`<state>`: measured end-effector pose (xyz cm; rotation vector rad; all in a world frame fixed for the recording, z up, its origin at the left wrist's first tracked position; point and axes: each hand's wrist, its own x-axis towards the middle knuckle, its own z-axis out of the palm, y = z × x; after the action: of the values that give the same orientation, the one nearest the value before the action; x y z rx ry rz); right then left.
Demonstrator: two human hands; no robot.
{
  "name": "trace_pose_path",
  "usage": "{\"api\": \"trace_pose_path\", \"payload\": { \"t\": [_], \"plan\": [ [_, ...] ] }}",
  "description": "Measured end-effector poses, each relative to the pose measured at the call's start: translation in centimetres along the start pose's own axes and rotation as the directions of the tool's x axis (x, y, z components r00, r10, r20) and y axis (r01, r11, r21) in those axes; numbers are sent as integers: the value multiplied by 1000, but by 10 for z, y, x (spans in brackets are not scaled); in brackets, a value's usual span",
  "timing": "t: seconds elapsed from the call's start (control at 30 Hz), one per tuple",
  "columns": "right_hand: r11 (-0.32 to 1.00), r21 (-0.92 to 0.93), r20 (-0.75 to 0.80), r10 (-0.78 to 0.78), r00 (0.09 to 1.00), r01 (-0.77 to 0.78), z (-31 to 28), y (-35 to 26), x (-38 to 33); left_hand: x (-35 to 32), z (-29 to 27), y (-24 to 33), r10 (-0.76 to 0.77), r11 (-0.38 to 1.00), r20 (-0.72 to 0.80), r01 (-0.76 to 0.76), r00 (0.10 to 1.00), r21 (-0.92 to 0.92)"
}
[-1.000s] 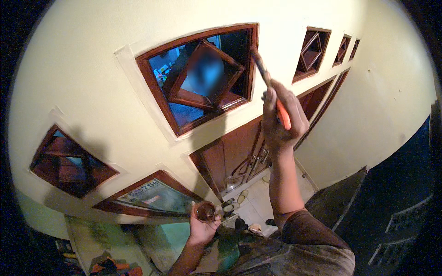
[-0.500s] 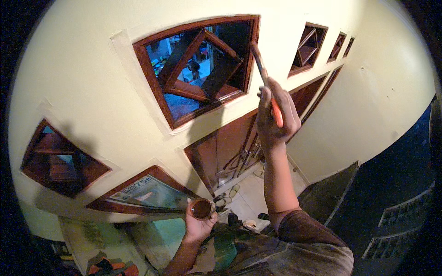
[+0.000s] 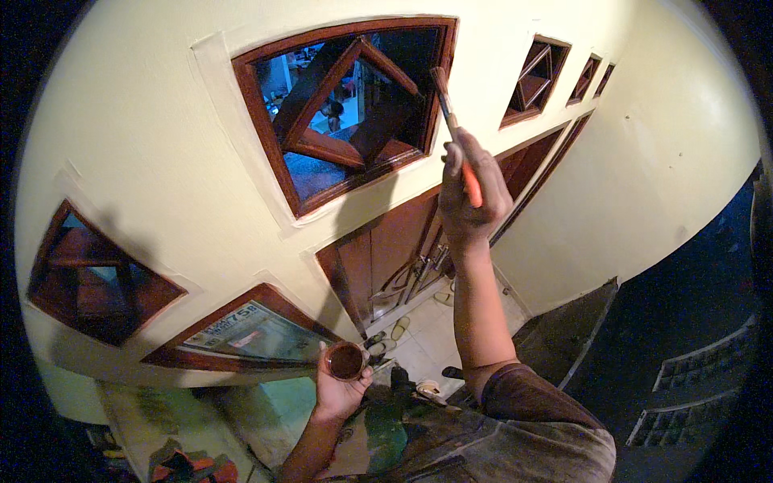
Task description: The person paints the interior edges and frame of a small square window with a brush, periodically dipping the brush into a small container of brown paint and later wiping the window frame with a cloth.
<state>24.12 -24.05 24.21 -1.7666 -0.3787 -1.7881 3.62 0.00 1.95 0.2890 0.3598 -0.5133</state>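
Note:
My right hand (image 3: pixel 477 189), raised in front of the wall, grips a paintbrush (image 3: pixel 448 109) by its orange handle. The bristle tip lies over the right side of a reddish-brown wooden window frame (image 3: pixel 443 48); whether it touches the wood I cannot tell. Inside that frame sits a tilted, diamond-shaped wooden frame (image 3: pixel 326 92). Lower down, at chest height, my left hand (image 3: pixel 338 394) is wrapped around a small round cup (image 3: pixel 346 361) with dark brown liquid in it.
Several smaller brown-framed windows (image 3: pixel 535 82) pierce the cream wall (image 3: pixel 145 121). Below stands a brown door (image 3: pixel 398 249). Slippers (image 3: pixel 400 327) lie on the tiled floor. An orange-and-black object (image 3: pixel 189 467) is at the lower left. A person (image 3: pixel 332 111) shows through the window.
The brush tip has shifted slightly left and turned against the window frame's right side, as my right hand moved a little left and up. The cup stays in my left hand.

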Motion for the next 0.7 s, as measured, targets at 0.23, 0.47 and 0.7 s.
{"api": "trace_pose_path", "payload": {
  "t": [0.23,0.47,0.7],
  "plan": [
    [999,-16,56,41,998,-40,-16,5,-50,-4,-5,3,-10,999,-22,9,1000,-50],
    [1000,8,43,1,999,-2,-11,2,-18,-5,1,0,-42,998,-67,38,997,-58],
    [989,55,121,128,984,-136,-30,2,-61,-10,2,1,-45,998,-19,44,999,-49]
  ]
}}
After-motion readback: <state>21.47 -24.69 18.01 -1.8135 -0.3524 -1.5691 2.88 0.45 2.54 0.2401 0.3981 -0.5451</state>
